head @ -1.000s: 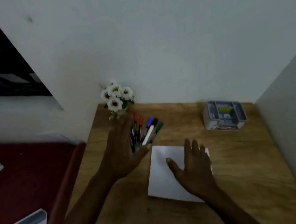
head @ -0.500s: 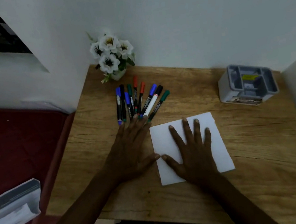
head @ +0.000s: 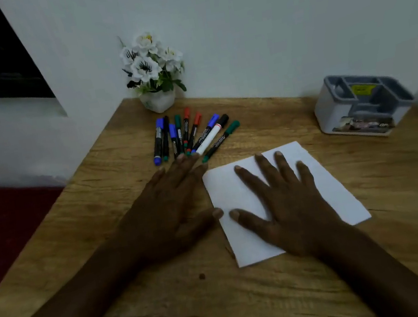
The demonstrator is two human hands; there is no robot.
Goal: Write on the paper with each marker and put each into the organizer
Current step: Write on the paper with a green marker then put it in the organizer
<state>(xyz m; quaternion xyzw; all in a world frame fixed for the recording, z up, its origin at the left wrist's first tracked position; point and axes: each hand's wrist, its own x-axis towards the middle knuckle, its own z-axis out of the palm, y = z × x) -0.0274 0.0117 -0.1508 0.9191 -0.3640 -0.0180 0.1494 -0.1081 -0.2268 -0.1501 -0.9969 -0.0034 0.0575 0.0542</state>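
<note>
Vs. a sec ago, our left hand [head: 172, 208] isn't hovering over the markers [head: 190, 134] any more. We're now resting it flat on the table [head: 402, 210], fingers straight, with the tips at the markers' near ends; touching or just short, we can't tell. We're laying the right hand [head: 289, 206] flat on the paper [head: 329, 183], fingers spread, pinning it. Neither hand is gripping anything. So, as we're judging it, we're only getting set: no marker picked yet, paper looking blank.

Count: 9 markers, fanned out near the flower pot [head: 157, 100], i.e. 3 blue caps, 2 green, 2 red, 2 black. 1 sheet of paper. 1 organizer [head: 337, 113], sitting well apart at the far right, no markers showing in it, just a yellow item [head: 362, 89] in one compartment.
</note>
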